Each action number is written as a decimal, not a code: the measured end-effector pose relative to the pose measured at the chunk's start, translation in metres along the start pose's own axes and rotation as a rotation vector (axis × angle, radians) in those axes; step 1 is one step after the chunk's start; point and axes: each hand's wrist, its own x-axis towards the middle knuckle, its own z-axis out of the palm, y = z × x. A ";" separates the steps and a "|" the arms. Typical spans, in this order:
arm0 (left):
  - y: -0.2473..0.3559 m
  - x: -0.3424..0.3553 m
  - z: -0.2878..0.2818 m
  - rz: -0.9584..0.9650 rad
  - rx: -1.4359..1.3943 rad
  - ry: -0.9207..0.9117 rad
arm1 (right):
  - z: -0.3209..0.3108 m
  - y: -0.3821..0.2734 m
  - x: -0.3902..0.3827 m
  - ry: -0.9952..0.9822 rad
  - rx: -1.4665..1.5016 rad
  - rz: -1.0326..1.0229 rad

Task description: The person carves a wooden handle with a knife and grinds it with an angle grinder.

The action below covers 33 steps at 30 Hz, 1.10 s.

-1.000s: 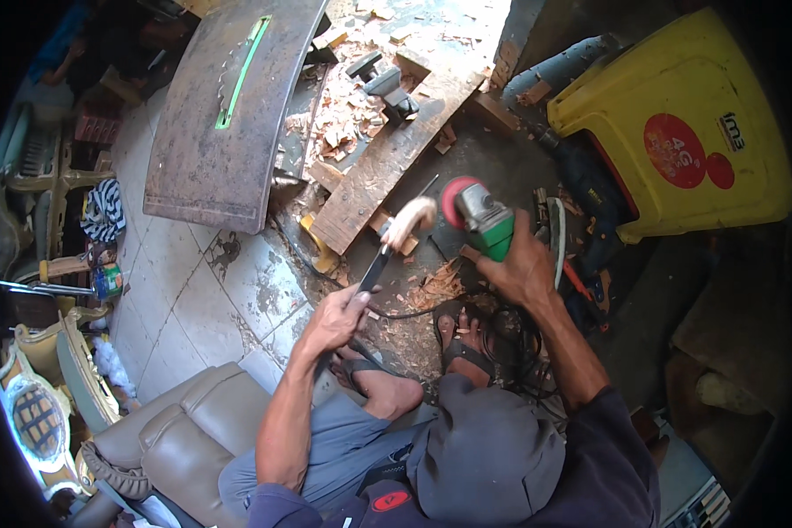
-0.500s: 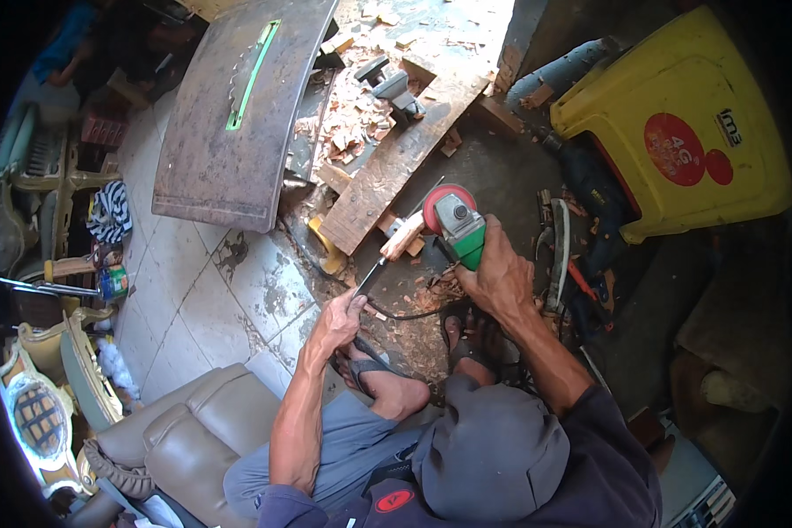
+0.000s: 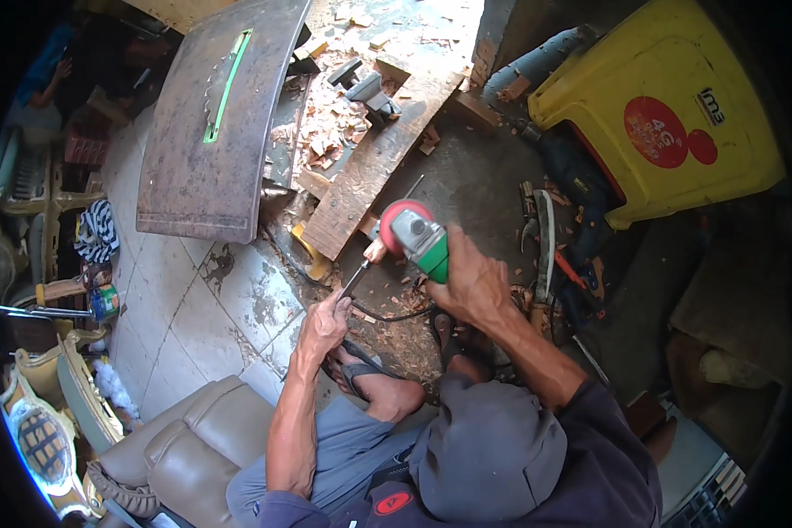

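My right hand (image 3: 477, 280) is wrapped round the green body of an angle grinder (image 3: 421, 245), which has a metal head and a red-rimmed disc (image 3: 396, 220). In my left hand (image 3: 324, 324) is the dark metal shaft (image 3: 354, 280) of a long, slim tool. A pale wooden piece (image 3: 376, 252), shaped like a handle, is at the tool's far end. That wood meets the lower left edge of the disc, which partly hides it. Both hands are in front of me, above a floor strewn with wood chips.
Ahead is a wooden plank bench (image 3: 352, 195) with a metal clamp (image 3: 374, 95) and shavings. A dark curved board (image 3: 207, 189) stands to its left. To the right are a yellow plastic stool (image 3: 678, 62) and a power drill (image 3: 579, 172). A grey-brown sofa (image 3: 207, 466) is near left.
The grinder and the tool have shifted left in the picture, along with the surroundings. Less of the wooden piece shows beside the disc. Both hands keep their hold.
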 end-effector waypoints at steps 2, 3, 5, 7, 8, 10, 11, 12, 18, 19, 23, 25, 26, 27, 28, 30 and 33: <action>0.015 0.001 -0.005 0.009 -0.017 -0.014 | 0.005 0.008 0.001 0.048 0.015 0.058; 0.021 0.002 -0.006 0.012 -0.026 -0.019 | 0.006 0.013 0.001 0.072 0.022 0.087; 0.022 0.001 -0.005 0.040 0.003 0.001 | -0.002 0.015 0.003 0.049 0.011 0.159; 0.023 0.000 -0.007 0.020 0.001 -0.026 | -0.004 0.018 0.006 0.039 0.006 0.151; 0.016 -0.002 -0.006 0.059 -0.006 0.013 | -0.005 0.015 0.007 0.019 -0.005 0.119; 0.015 0.002 -0.007 0.044 0.005 0.001 | -0.006 0.006 0.005 -0.027 -0.022 0.060; 0.016 0.003 -0.008 0.034 0.012 -0.007 | -0.003 0.009 0.004 -0.005 -0.018 0.090; 0.019 0.002 -0.006 0.020 0.030 -0.012 | 0.000 0.015 0.004 0.016 -0.014 0.120; 0.016 0.004 -0.009 0.033 0.098 -0.025 | -0.005 0.010 0.004 0.026 -0.010 0.052; 0.017 0.003 -0.009 0.030 0.097 -0.022 | -0.005 0.007 0.004 0.014 -0.004 0.022; 0.009 0.003 -0.003 0.058 0.080 0.018 | -0.004 0.010 0.006 0.042 0.001 0.121; 0.003 0.003 -0.001 0.078 0.077 0.018 | -0.005 0.010 0.004 0.025 -0.002 0.034; 0.004 0.003 -0.002 0.080 0.081 0.001 | -0.003 0.010 0.003 0.039 -0.007 0.065; 0.004 0.004 -0.002 0.081 0.085 -0.016 | -0.001 0.010 0.004 0.053 -0.012 0.097; 0.006 0.004 -0.003 0.074 0.097 -0.016 | -0.001 0.009 0.006 0.066 -0.015 0.117; 0.011 0.004 -0.003 0.060 0.122 -0.015 | -0.004 0.011 0.005 0.051 0.006 0.080; 0.006 0.005 -0.003 0.072 0.114 -0.022 | -0.003 0.011 0.005 0.037 0.024 0.083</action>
